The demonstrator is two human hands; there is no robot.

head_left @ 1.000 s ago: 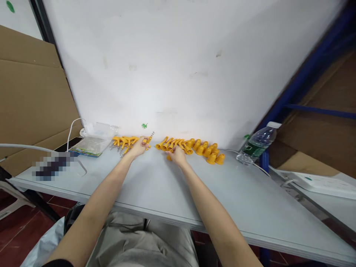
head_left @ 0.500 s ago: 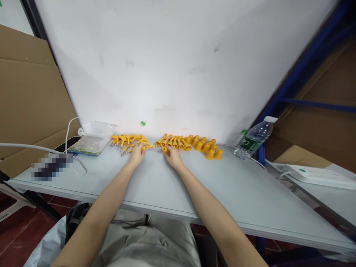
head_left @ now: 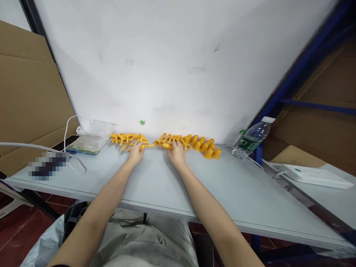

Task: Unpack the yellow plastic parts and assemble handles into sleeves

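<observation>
My left hand (head_left: 135,152) is closed around one end of a thin, twisted yellow plastic rod (head_left: 148,146), which points right along the table. A short silver chain (head_left: 157,145) shows at the rod's tip. My right hand (head_left: 177,153) closes over a yellow flared plastic piece (head_left: 166,146) lying sideways; fingers partly cover it. Left of my hands lie several branched yellow pieces (head_left: 125,138) with silver chains (head_left: 122,147). Behind my right hand runs a row of yellow trumpet-shaped pieces (head_left: 164,137). Several yellow cups (head_left: 208,153) stand upside down to its right.
A white wall panel (head_left: 178,74) rises behind the grey table (head_left: 161,185). At left are clear plastic bags (head_left: 87,142), white cables (head_left: 66,137) and a blurred dark object (head_left: 50,166). A water bottle (head_left: 251,139) leans at right, near a white power strip (head_left: 314,176).
My right hand has turned the yellow flared piece so it lies more sideways, and its fingers now reach over the top. My left hand keeps its hold on the rod.
</observation>
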